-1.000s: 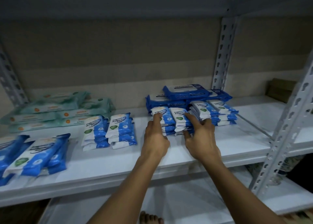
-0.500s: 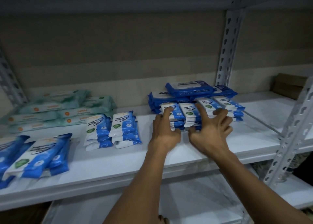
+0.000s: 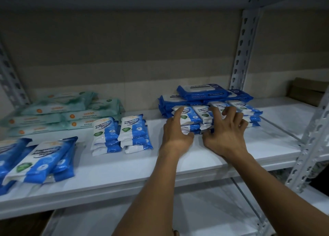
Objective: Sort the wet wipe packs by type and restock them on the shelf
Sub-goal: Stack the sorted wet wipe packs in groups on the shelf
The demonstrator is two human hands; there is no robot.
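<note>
On the white shelf (image 3: 160, 166), two stacks of small blue-and-white antibacterial wipe packs (image 3: 202, 113) stand against a pile of large dark-blue packs (image 3: 201, 92). My left hand (image 3: 176, 132) grips the left stack, index finger lying over its top and thumb at its front lower edge. My right hand (image 3: 224, 128) claws over the neighbouring stack, fingertips on top and thumb at the front. Two more stacks of the same small packs (image 3: 249, 111) stand just right of my hands.
Pale green packs (image 3: 71, 109) are piled at the back left. Two small blue-white stacks (image 3: 122, 134) stand mid-shelf, and longer blue-white packs (image 3: 41, 159) lie at the front left. Perforated steel uprights (image 3: 309, 146) frame the right side. A cardboard box (image 3: 306, 91) sits far right, with a lower shelf (image 3: 195, 214) beneath.
Both hands have slid the two small-pack stacks back and right, up against the large blue packs. My right fingers have curled over the top of their stack.
</note>
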